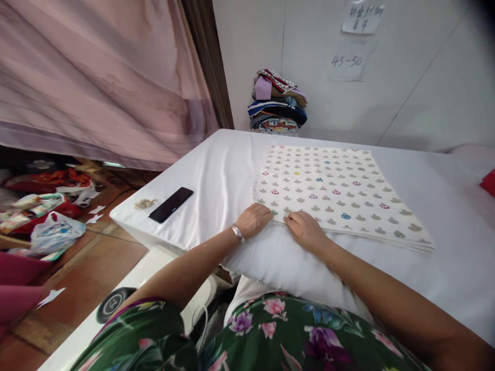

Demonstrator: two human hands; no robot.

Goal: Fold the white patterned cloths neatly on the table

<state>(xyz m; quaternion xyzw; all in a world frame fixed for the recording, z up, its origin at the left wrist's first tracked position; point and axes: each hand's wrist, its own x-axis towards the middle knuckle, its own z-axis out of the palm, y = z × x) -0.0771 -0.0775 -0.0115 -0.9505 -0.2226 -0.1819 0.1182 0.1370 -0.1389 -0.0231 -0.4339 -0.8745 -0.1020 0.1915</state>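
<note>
A white cloth printed with grey, red, blue and green mushroom shapes (328, 180) lies flat and folded in layers on the table. At its near left corner is my left hand (254, 219), a silver bracelet on the wrist, its curled fingers closed on the cloth's edge. A short way to the right, my right hand (305, 231) pinches the same near edge between thumb and fingers. The fingertips of both hands are partly hidden.
The white-covered table (209, 175) carries a black phone (170, 204) and a small beige tangle (145, 204) at left. Folded fabrics (277, 103) are stacked behind it against the wall. A pink curtain (116, 77) hangs at left, above bags (58, 232) on the floor.
</note>
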